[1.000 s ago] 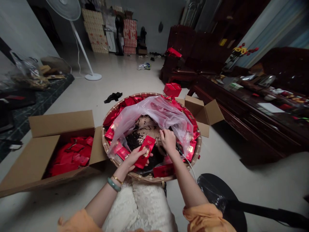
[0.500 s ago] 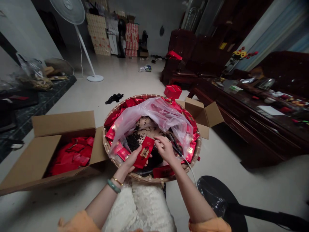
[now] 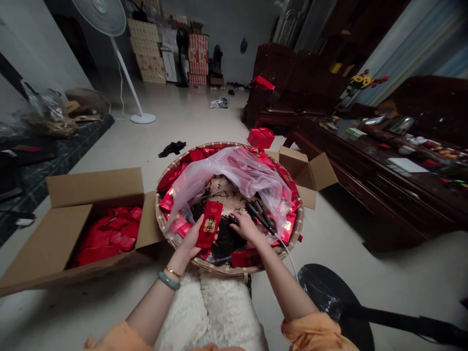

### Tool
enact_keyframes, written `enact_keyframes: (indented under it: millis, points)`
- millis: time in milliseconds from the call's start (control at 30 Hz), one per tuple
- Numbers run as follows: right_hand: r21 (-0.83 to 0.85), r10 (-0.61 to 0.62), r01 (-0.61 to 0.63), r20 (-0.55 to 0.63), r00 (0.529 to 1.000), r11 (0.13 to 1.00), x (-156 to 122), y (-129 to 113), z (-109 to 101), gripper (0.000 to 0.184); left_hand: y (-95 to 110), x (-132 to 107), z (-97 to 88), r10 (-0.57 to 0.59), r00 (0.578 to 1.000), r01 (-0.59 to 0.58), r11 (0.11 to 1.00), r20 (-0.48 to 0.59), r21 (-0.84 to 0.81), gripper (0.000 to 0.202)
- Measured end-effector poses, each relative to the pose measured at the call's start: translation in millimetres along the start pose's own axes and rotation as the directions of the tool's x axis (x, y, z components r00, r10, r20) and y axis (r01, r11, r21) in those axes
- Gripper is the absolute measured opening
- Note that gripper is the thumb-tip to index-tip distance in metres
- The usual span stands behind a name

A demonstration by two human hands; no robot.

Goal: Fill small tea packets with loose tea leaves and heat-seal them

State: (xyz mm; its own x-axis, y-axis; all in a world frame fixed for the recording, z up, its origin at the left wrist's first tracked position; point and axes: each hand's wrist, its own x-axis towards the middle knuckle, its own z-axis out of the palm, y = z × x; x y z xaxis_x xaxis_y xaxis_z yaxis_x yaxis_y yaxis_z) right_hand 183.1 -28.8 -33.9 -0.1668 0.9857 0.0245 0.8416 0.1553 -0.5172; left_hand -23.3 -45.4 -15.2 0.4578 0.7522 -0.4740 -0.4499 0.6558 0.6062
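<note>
Leaning in the left hand's point(image 3: 190, 241) closed grip, the red packet point(image 3: 210, 225) sits above the basket point(image 3: 300, 217), farther left than a second ago; the right hand point(image 3: 246, 227), loosely spread and seemingly empty, has drawn away from the black clamp tool point(image 3: 261, 217) to the dark leaves point(image 3: 227, 240), leaving that tool uncovered and, I judge, out of use for now

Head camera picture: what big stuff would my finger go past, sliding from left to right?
Big cardboard box, red packet in the left hand, right hand, smaller cardboard box, yellow and red flowers.
</note>
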Motion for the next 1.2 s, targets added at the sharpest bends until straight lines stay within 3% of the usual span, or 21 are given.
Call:
enact_keyframes:
  millis: [100, 167, 267, 367, 500, 600, 700, 867, 1033, 1100, 1200]
  points:
    - [-0.131, -0.024, 0.03, 0.049, 0.998, 0.991, -2, -7, 12, 0.054, -3, 2, -3.4, 0.054, 0.998, -0.054, 0.998, -0.017, 0.033, 0.042]
    - [-0.168, -0.064, 0.075, 0.071, 0.995, 0.983, 1, -16, 17, 0.061, -4, 4, -7.0, 0.165, 0.985, -0.16, 0.983, -0.045, 0.093, 0.044]
    - [-0.124, -0.089, 0.108, 0.147, 0.985, 0.986, 9, -25, 21, 0.048, 1, 7, -15.3, 0.377, 0.926, -0.358, 0.894, -0.019, 0.269, 0.057]
    - [0.0, -0.038, 0.039, 0.196, 0.98, 0.999, 16, -26, 23, 0.027, 10, 8, -24.3, 0.534, 0.838, -0.503, 0.68, 0.11, 0.534, 0.072]
    - [0.124, 0.004, -0.023, 0.154, 0.988, 0.992, 17, -19, 23, 0.022, 19, 6, -29.9, 0.616, 0.721, -0.559, 0.248, 0.316, 0.791, 0.075]
    - [0.269, 0.061, -0.089, 0.111, 0.992, 0.959, 16, -11, 22, 0.017, 22, 4, -28.4, 0.578, 0.675, -0.553, -0.014, 0.457, 0.833, 0.057]
    - [0.443, 0.151, -0.175, 0.088, 0.985, 0.879, 14, -2, 24, 0.01, 23, 1, -25.6, 0.543, 0.67, -0.511, -0.155, 0.505, 0.845, 0.052]
    - [0.773, 0.237, -0.256, 0.139, 0.961, 0.581, 11, 6, 21, 0.012, 25, -3, -22.1, 0.485, 0.683, -0.451, -0.309, 0.546, 0.837, 0.063]
    - [0.953, 0.219, -0.199, 0.149, 0.964, 0.229, 5, -2, 8, 0.013, 26, -4, -19.1, 0.466, 0.668, -0.435, -0.388, 0.58, 0.812, 0.067]
    - [0.976, 0.204, -0.216, 0.214, 0.955, -0.012, 2, -8, 2, 0.011, 26, -4, -19.5, 0.463, 0.665, -0.433, -0.4, 0.586, 0.808, 0.062]
    - [0.831, 0.136, -0.28, 0.386, 0.912, -0.482, 0, -21, -8, 0.012, 28, -4, -20.5, 0.455, 0.664, -0.427, -0.422, 0.594, 0.8, 0.052]
